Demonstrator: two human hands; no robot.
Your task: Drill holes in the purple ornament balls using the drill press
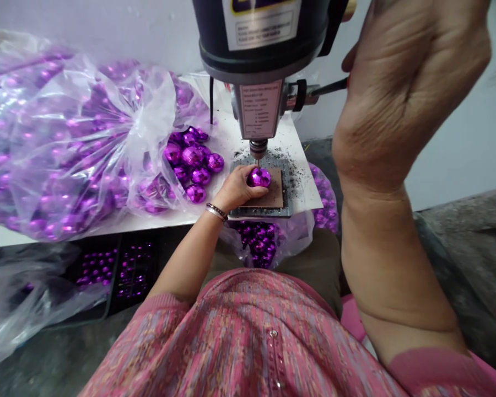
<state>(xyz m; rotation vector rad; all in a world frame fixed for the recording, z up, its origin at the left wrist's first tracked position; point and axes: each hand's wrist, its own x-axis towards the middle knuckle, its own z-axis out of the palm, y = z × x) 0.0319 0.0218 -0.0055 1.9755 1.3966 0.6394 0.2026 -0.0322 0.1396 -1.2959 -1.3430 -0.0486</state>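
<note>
My left hand [238,187] is closed around a shiny purple faceted ball [259,177], with fingers and thumb on either side of it. The ball rests on a brown square board [275,193], directly under the drill bit [259,162] of a bench drill press [259,110]. The bit's tip meets the ball's top or is very close to it. Large in the view, my right hand [417,82] is raised at the press's feed lever [333,87], whose outer end disappears behind it. Most of its fingers are hidden, but it appears wrapped round the lever.
Several loose purple balls [193,156] lie left of the press, beside a big clear bag [66,143] full of them. Dark shavings [295,171] are scattered round the metal base [288,205] on the white table [310,190]. An open bag of balls [259,242] hangs below the edge; crates [113,275] stand lower left.
</note>
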